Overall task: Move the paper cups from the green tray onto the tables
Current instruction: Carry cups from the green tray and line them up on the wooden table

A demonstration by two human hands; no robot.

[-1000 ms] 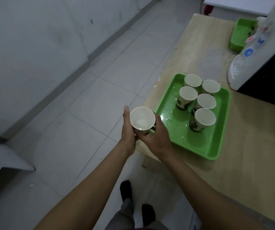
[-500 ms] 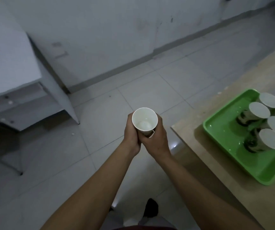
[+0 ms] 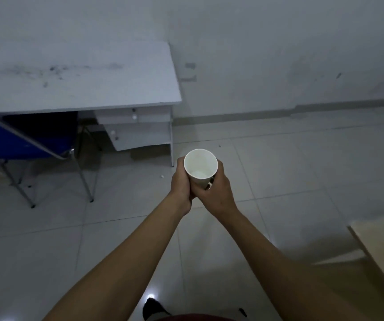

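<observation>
Desk [image 3: 77,89] far left, top bare. Left hand [image 3: 181,184] and right hand [image 3: 216,191] both wrapped closed around cup [image 3: 200,166], held upright mid-air over floor. Thin paper wall probably crushes easily; likely light. Grip low on the body, gently, not the rim.

Left hand [image 3: 181,184]; right hand [image 3: 216,193]; grips clasped, arms outstretched.
</observation>
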